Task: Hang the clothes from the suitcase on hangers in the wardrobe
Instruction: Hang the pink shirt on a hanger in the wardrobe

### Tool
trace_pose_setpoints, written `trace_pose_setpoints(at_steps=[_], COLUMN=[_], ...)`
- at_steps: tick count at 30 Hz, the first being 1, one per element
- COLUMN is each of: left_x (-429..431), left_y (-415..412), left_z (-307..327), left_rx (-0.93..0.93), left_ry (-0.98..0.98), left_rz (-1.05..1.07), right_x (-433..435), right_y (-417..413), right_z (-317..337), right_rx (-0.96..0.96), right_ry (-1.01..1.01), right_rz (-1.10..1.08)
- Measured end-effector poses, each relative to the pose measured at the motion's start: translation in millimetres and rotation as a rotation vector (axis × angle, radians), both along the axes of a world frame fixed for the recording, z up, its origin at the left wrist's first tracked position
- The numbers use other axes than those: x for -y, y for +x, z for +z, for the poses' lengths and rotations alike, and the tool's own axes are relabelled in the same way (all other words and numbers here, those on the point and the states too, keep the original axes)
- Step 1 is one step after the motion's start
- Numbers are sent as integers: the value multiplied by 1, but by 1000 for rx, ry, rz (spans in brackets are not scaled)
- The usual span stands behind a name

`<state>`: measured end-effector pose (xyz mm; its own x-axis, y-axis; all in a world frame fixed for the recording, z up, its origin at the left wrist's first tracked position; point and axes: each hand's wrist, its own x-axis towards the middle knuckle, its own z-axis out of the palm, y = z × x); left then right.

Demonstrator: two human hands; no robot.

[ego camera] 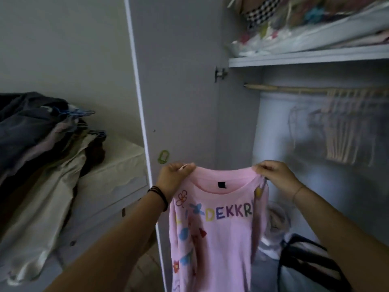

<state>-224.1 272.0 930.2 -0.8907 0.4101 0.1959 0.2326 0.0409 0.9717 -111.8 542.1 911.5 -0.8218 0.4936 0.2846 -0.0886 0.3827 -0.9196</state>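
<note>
A pink sweatshirt [216, 234] with coloured letters and flower drawings hangs in front of the open wardrobe. My left hand [174, 178] pinches its left shoulder and my right hand [273, 175] pinches its right shoulder, holding it up by the neckline. Inside the wardrobe a wooden rail [294, 88] carries several empty pale hangers [345, 131] at the right. The suitcase is not in view.
The open wardrobe door [179, 91] stands left of the sweatshirt. A shelf [305, 57] above the rail holds folded bedding. A pile of clothes on hangers [42, 148] lies on a bed at left. Bags [294, 256] sit on the wardrobe floor.
</note>
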Motion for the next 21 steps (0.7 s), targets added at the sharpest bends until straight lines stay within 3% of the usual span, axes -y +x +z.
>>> trace_pose_setpoints(at_steps=[5, 10, 14, 17, 21], left_x=[-74, -146, -198, -231, -261], left_y=[-18, -42, -67, -86, -110], left_z=[18, 30, 35, 38, 42], left_rx=[-111, -137, -123, -120, -142], left_ry=[-24, -93, -123, -128, -138], left_rz=[-146, -301, -398, -431, -442], right_x=[-72, -167, -251, -299, -330], right_y=[-20, -68, -110, -138, -167], right_z=[3, 39, 59, 62, 67], right_rx=[6, -126, -64, 79, -7], right_ry=[-49, 45, 0, -114, -401], right_rz=[-92, -460, -595, -578, -429])
